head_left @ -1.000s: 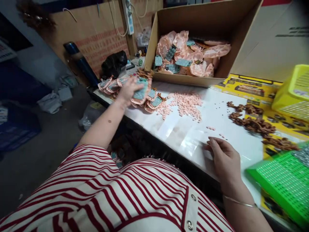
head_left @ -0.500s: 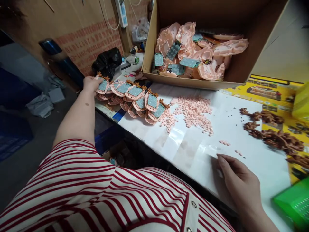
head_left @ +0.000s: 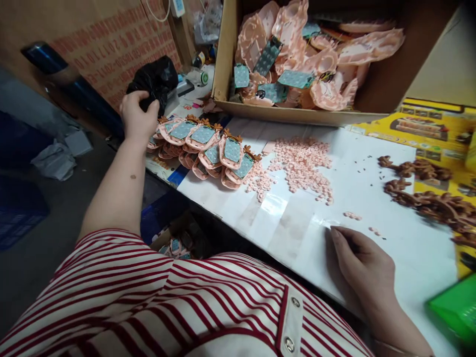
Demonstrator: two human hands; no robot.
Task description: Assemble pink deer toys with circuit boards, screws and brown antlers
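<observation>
My left hand (head_left: 139,118) is at the far left end of a stacked row of pink plastic shells with teal circuit boards (head_left: 201,138). Its thumb and fingers are apart in a curve, holding nothing that shows. Just behind it is a black plastic bag (head_left: 158,79). Brown pieces stick out from the top edges of the shells. My right hand (head_left: 368,265) rests at the front of the white tabletop (head_left: 297,233), thumb and forefinger tips pressed together. Whatever may be between them is hidden. A few small pink pieces (head_left: 352,216) lie just beyond it.
A cardboard box (head_left: 297,113) of pink shells and boards stands at the back. Before it lies a pile of small pink rings (head_left: 301,166). Brown branching parts (head_left: 427,198) lie on the right, near a green plastic container (head_left: 455,310). A dark blue tube (head_left: 74,87) leans at left.
My left hand has let go of the leftmost shell and lifted up and back, its fingers spreading. My right hand keeps its pinched shape at the table. The camera view has shifted slightly.
</observation>
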